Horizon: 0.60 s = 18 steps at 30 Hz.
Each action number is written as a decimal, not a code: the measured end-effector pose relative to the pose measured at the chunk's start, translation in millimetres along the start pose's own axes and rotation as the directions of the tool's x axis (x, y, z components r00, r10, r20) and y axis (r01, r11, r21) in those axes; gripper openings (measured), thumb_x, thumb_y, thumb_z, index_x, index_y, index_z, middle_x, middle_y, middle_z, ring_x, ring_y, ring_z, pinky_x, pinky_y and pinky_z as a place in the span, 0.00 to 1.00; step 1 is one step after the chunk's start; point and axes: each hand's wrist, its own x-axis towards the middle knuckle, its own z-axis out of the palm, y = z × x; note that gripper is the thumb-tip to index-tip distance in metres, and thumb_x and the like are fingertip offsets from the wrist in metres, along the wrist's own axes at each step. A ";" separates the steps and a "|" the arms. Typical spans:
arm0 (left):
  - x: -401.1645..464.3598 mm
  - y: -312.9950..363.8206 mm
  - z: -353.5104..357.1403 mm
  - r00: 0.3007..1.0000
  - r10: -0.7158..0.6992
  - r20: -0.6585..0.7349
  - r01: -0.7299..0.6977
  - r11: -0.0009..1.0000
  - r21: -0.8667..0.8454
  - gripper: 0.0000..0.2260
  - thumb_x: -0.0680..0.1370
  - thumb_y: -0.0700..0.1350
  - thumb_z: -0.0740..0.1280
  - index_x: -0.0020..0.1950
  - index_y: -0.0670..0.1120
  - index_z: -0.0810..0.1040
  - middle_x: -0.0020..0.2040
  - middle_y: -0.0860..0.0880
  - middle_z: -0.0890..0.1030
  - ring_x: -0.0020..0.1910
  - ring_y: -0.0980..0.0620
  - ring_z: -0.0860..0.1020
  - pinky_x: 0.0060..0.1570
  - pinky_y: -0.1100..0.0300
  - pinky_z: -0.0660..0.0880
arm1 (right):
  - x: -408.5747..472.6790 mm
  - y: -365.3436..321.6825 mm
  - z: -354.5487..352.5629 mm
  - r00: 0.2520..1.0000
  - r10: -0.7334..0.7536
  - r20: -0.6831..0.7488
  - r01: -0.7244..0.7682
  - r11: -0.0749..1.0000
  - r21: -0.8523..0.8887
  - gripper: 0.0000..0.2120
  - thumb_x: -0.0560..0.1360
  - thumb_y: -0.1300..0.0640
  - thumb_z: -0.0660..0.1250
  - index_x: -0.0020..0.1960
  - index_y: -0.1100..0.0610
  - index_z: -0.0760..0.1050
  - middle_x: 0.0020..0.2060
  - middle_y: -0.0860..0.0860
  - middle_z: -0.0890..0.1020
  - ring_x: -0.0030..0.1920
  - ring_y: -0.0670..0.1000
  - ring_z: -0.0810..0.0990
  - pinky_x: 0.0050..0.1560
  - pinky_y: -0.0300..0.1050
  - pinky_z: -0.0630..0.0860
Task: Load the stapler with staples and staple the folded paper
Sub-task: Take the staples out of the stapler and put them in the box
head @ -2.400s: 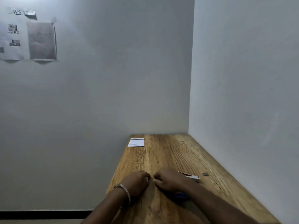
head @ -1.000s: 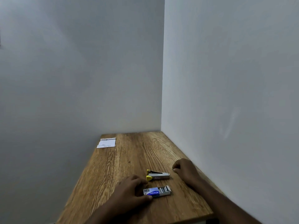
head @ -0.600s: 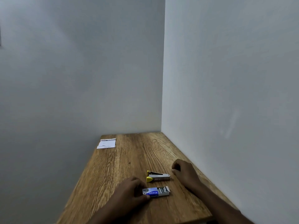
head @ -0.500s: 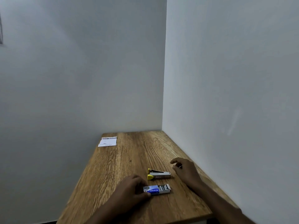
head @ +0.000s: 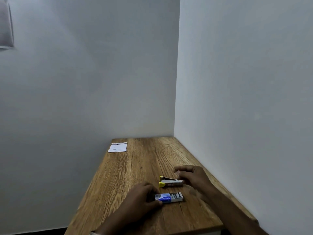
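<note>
Down near the front edge of the wooden table (head: 144, 167), the left hand (head: 142, 199) is pinching the left end of a small staple box (head: 169, 197), thumb on the near side and fingers curled over the far side. So that hand is closed on the box, which lies flat on the wood with its blue label facing up and its right end flap open, showing a bit of grey inside. Can't make out the individual staples, too small.

Just beyond the box is the stapler (head: 171, 181), a little metal one with a yellow tip pointing left. It sits flat on the table, apart from the box by a narrow strip of wood. The right hand (head: 193, 178) is at the stapler's right end with loosely curled fingers, slightly blurred. Honestly I can't tell whether it's actually gripping the stapler or just hanging over the end of it.

Way back at the far left corner of the table lies the folded paper (head: 117, 147), white with some faint print, flat and well apart from everything else.

Plain grey walls (head: 237, 82) meet at the corner behind the table, and a sheet (head: 6, 22) is stuck on the left wall at the top edge of the view.
</note>
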 end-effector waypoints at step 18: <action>-0.5 2.1 0.5 1.000 0.021 -0.022 -0.021 1.000 -0.015 0.14 0.73 0.60 0.70 0.56 0.56 0.79 0.55 0.60 0.77 0.51 0.62 0.74 0.52 0.61 0.76 | -12.3 4.2 -8.0 0.970 0.050 0.239 -0.112 0.962 0.250 0.11 0.75 0.72 0.68 0.52 0.62 0.86 0.52 0.61 0.87 0.53 0.56 0.87 0.46 0.41 0.83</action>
